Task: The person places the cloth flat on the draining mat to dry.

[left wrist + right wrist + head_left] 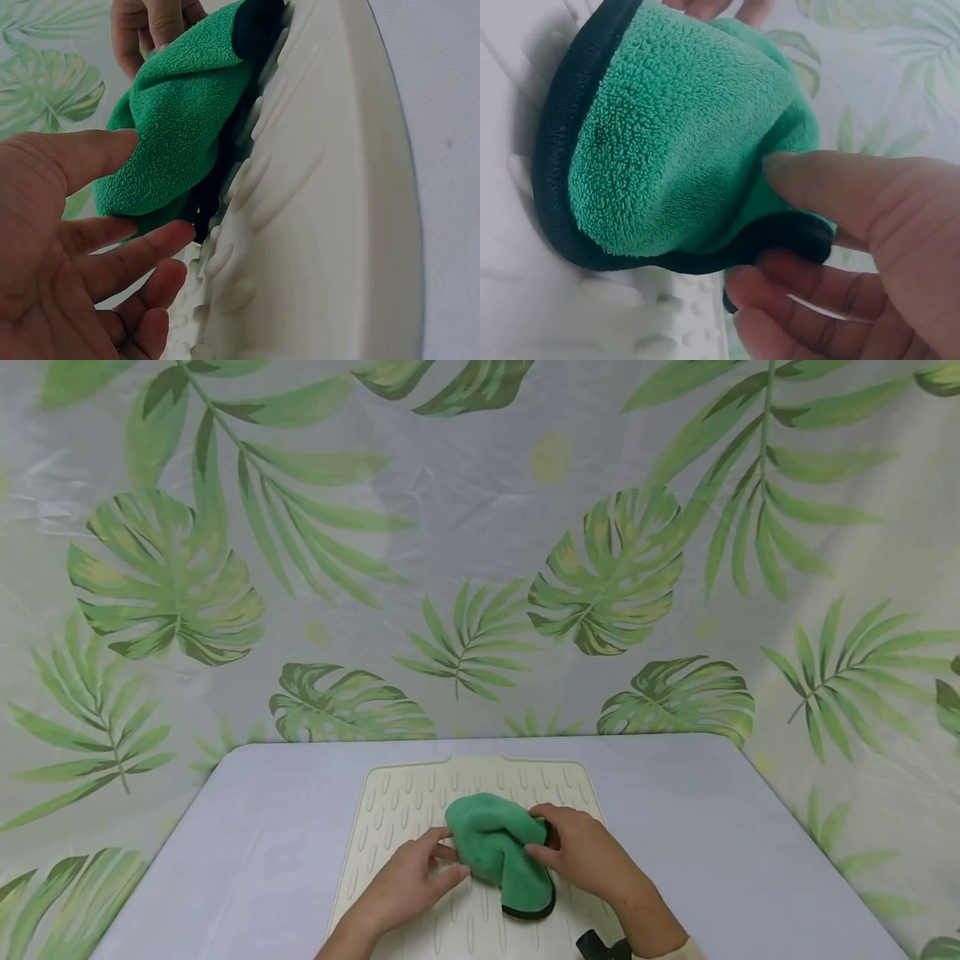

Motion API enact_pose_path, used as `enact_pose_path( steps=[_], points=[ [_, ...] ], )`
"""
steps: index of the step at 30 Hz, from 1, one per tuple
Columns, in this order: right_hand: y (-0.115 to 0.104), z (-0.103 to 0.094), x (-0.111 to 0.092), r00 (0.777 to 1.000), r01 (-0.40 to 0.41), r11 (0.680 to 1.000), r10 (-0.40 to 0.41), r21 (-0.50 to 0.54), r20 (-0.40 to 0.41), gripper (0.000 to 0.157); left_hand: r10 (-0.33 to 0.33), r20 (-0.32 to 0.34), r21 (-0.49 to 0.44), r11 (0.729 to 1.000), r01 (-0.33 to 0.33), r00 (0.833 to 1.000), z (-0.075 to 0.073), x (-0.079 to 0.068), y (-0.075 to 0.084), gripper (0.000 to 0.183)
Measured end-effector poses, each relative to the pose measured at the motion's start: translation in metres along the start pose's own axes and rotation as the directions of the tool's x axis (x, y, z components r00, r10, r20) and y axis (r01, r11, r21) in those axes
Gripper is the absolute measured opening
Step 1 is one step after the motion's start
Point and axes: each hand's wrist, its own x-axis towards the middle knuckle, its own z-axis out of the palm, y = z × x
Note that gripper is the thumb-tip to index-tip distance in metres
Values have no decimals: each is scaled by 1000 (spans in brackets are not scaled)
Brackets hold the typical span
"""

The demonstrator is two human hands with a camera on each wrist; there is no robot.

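A crumpled green terry cloth [487, 839] with a dark edging lies bunched on a cream ridged mat [390, 814]. On its right side my right hand [588, 852] pinches the cloth near the edging; in the right wrist view the thumb [802, 176] presses on the green pile and the fingers bend behind the dark hem. At the cloth's left side is my left hand [408, 881], its fingers loosely spread. The left wrist view shows the left thumb [97, 154] and fingertips right at the cloth's edge, not curled round it.
The mat lies on a white table [247, 827], its raised oval ridges all over the surface. Behind the table hangs a pale sheet [465, 510] printed with green leaves. A black piece [592, 946] shows beneath the right wrist at the bottom edge of the head view.
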Motion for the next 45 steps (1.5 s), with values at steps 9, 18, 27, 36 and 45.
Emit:
enact_pose_path(
  steps=[9,18,27,36,45],
  points=[
    [-9,2,0,998,55,997,-53,58,-22,37,32,-29,1,999,-32,999,1,1,-2,61],
    [-10,7,-2,984,85,986,-106,146,143,75,23,-57,-57,998,-26,998,2,0,-2,47],
    [-9,13,-1,991,132,991,-131,-16,38,51,61,-43,-190,979,-69,997,1,2,1,24],
    [-9,16,-1,989,145,986,-148,-79,-28,44,1,-72,-278,960,-21,997,-2,3,1,17],
    [-12,22,1,979,147,980,-164,-136,-121,43,-38,-81,-337,942,9,996,-4,6,-1,20]
  ],
)
